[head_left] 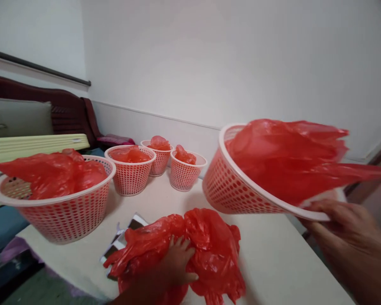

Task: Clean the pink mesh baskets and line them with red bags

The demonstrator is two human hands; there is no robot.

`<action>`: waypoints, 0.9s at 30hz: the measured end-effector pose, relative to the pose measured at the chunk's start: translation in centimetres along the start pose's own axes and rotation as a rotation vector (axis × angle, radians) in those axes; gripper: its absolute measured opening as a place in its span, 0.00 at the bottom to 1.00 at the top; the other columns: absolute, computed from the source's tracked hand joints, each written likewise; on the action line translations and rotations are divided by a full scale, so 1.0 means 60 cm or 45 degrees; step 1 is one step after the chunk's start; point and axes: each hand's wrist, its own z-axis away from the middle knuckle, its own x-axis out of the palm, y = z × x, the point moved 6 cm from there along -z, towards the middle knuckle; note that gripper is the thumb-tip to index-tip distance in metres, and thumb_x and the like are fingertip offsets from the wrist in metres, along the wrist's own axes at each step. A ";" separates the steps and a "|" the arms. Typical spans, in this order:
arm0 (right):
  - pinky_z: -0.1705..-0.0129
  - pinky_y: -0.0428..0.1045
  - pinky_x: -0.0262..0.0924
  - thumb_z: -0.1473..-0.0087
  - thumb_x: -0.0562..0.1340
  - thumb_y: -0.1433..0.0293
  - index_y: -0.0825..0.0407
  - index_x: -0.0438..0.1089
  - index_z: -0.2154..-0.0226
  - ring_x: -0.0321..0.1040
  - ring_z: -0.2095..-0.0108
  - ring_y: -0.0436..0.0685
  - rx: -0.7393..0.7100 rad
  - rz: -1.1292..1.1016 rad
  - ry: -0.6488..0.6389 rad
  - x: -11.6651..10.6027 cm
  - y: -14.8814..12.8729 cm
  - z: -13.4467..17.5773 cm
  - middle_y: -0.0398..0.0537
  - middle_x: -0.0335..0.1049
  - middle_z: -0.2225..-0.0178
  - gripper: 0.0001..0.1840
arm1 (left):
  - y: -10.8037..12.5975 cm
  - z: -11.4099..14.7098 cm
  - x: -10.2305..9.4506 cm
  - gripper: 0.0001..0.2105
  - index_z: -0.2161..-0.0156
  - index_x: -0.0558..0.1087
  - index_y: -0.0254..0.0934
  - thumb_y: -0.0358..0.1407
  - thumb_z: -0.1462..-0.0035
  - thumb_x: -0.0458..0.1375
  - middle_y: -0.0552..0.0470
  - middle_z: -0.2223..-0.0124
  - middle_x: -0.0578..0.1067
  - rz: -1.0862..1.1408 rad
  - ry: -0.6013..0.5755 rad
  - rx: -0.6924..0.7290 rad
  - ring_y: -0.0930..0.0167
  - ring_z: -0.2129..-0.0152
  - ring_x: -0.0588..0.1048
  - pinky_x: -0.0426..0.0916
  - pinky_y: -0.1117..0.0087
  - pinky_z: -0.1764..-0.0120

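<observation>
My right hand (344, 222) grips the rim of a pink perforated plastic basket (241, 190), which is tilted above the right of the table. A red plastic bag (292, 156) fills that basket and sticks out past its rim. My left hand (179, 258) rests with fingers apart on a heap of crumpled red plastic bags (214, 250) at the table's front. Under the heap's left side lies a dark and white striped item (136, 221), mostly covered.
Another pink basket (66, 222) with a red bag stands at the table's left. Three more baskets, one nearer (131, 178), stand farther back by the white wall (209, 63). Left of the white table (292, 254) is a bed with a dark wooden headboard (70, 112).
</observation>
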 end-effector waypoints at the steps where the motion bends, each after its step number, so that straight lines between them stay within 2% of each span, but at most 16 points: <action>1: 0.57 0.64 0.60 0.48 0.56 0.53 0.36 0.66 0.68 0.67 0.61 0.68 -0.089 -0.033 -0.006 0.022 -0.047 -0.005 0.49 0.67 0.64 0.09 | 0.003 0.002 0.005 0.35 0.41 0.68 0.45 0.49 0.57 0.62 0.41 0.35 0.65 0.014 -0.004 0.029 0.45 0.37 0.57 0.37 0.43 0.35; 3: 0.62 0.58 0.61 0.49 0.59 0.56 0.41 0.66 0.70 0.68 0.65 0.63 -0.221 -0.181 0.008 0.075 -0.118 -0.009 0.47 0.68 0.67 0.07 | 0.005 0.005 0.010 0.34 0.42 0.69 0.49 0.51 0.57 0.62 0.43 0.37 0.67 0.040 -0.004 0.075 0.45 0.37 0.58 0.36 0.42 0.35; 6: 0.63 0.53 0.61 0.50 0.60 0.64 0.46 0.66 0.71 0.66 0.66 0.58 -0.231 -0.356 -0.077 0.177 -0.174 0.002 0.46 0.66 0.67 0.04 | 0.000 0.007 0.013 0.35 0.41 0.66 0.57 0.51 0.59 0.63 0.48 0.37 0.67 0.051 -0.007 0.101 0.47 0.37 0.57 0.36 0.43 0.34; 9: 0.63 0.51 0.61 0.50 0.60 0.68 0.48 0.65 0.73 0.64 0.67 0.56 -0.195 -0.479 -0.205 0.268 -0.205 0.034 0.45 0.63 0.68 0.02 | -0.002 0.012 0.014 0.35 0.41 0.66 0.58 0.53 0.58 0.63 0.47 0.36 0.66 0.060 -0.022 0.138 0.47 0.37 0.57 0.35 0.43 0.35; 13: 0.62 0.50 0.62 0.50 0.58 0.72 0.49 0.62 0.74 0.63 0.67 0.55 -0.149 -0.523 -0.376 0.351 -0.227 0.091 0.45 0.60 0.68 0.04 | -0.001 0.017 0.007 0.32 0.40 0.65 0.55 0.56 0.51 0.56 0.47 0.35 0.64 0.102 0.022 0.168 0.47 0.36 0.56 0.37 0.45 0.34; 15: 0.62 0.50 0.62 0.49 0.58 0.73 0.49 0.61 0.74 0.62 0.67 0.55 -0.133 -0.504 -0.452 0.381 -0.231 0.115 0.45 0.60 0.67 0.05 | -0.004 0.015 0.010 0.35 0.38 0.64 0.53 0.56 0.52 0.56 0.46 0.35 0.64 0.102 -0.008 0.161 0.47 0.37 0.57 0.36 0.46 0.33; 17: 0.61 0.50 0.62 0.50 0.58 0.74 0.49 0.62 0.72 0.63 0.65 0.55 -0.112 -0.449 -0.522 0.407 -0.232 0.130 0.46 0.60 0.66 0.04 | -0.006 0.012 0.015 0.37 0.37 0.62 0.48 0.57 0.53 0.57 0.42 0.34 0.63 0.098 -0.053 0.165 0.45 0.36 0.55 0.35 0.42 0.34; 20: 0.58 0.51 0.62 0.49 0.58 0.75 0.50 0.64 0.69 0.64 0.62 0.56 -0.075 -0.337 -0.617 0.437 -0.237 0.132 0.48 0.61 0.62 0.04 | -0.008 0.007 0.017 0.37 0.37 0.62 0.43 0.55 0.51 0.57 0.40 0.35 0.63 0.109 -0.019 0.194 0.43 0.36 0.54 0.36 0.40 0.35; 23: 0.57 0.51 0.62 0.47 0.58 0.74 0.51 0.66 0.67 0.65 0.62 0.56 -0.043 -0.289 -0.645 0.451 -0.246 0.121 0.49 0.62 0.61 0.03 | -0.010 0.004 0.016 0.38 0.38 0.64 0.43 0.55 0.54 0.60 0.39 0.35 0.64 0.081 -0.008 0.177 0.42 0.37 0.56 0.38 0.41 0.36; 27: 0.55 0.52 0.63 0.46 0.58 0.75 0.52 0.67 0.65 0.65 0.60 0.57 0.016 -0.239 -0.631 0.455 -0.261 0.113 0.51 0.63 0.60 0.04 | -0.007 0.002 0.017 0.41 0.35 0.58 0.46 0.55 0.53 0.60 0.41 0.31 0.56 0.049 -0.060 0.186 0.44 0.35 0.52 0.39 0.41 0.36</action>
